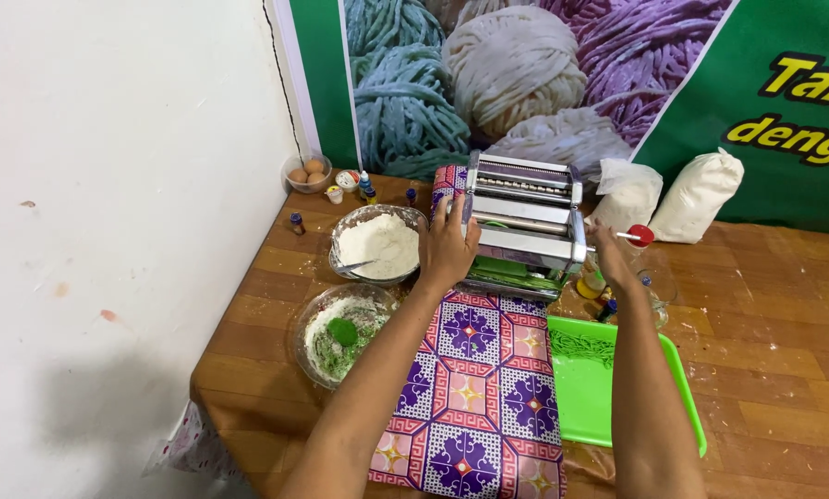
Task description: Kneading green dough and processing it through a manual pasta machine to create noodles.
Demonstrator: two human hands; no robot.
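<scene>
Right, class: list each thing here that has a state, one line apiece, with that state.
Pasta machine: green dough in its rollers.
Left hand: pressed against machine's side.
Right hand: at the crank.
Flour bowl: filled.
Dough bowl: nearly empty.
Green tray: holds cut noodles.

White plaster wall, wooden table, green banner picturing coloured noodle bundles behind

Two glass bowls, two white bags, one pasta machine, one green tray, two hands.
</scene>
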